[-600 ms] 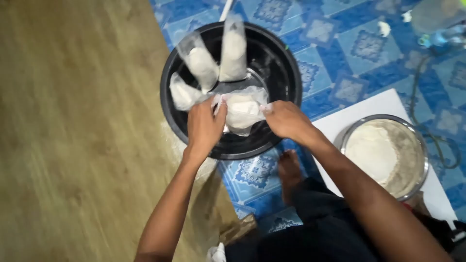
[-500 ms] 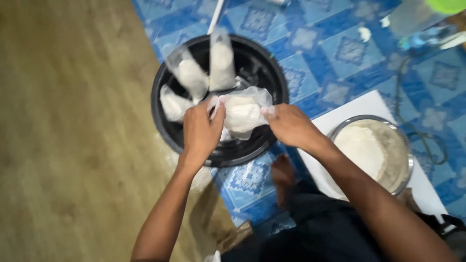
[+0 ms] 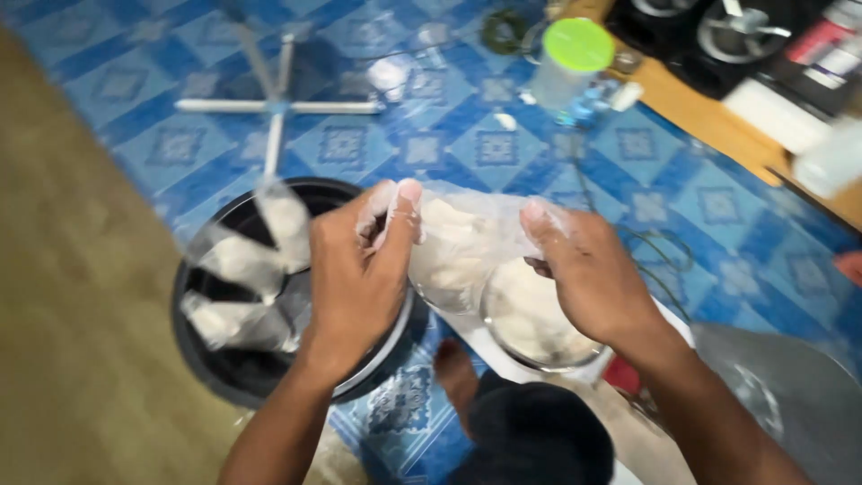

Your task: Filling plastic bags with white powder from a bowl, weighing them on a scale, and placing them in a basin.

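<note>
Between pinching fingers of left hand [image 3: 359, 269] and right hand [image 3: 588, 274] hangs a clear dough-filled plastic bag [image 3: 458, 247]; similar white bags [image 3: 242, 287] fill the black basin [image 3: 224, 377] beside the left fingers.

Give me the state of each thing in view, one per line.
Left hand: gripping the clear bag's edge.
Right hand: gripping the other edge.
Clear bag: held up, white filling inside.
Black pot: holds three filled bags.
Metal bowl: holds white dough.
Green-lidded jar: closed.

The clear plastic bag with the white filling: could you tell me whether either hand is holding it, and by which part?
Both hands hold the clear plastic bag by its top edge: left hand and right hand each pinch one side.
</note>
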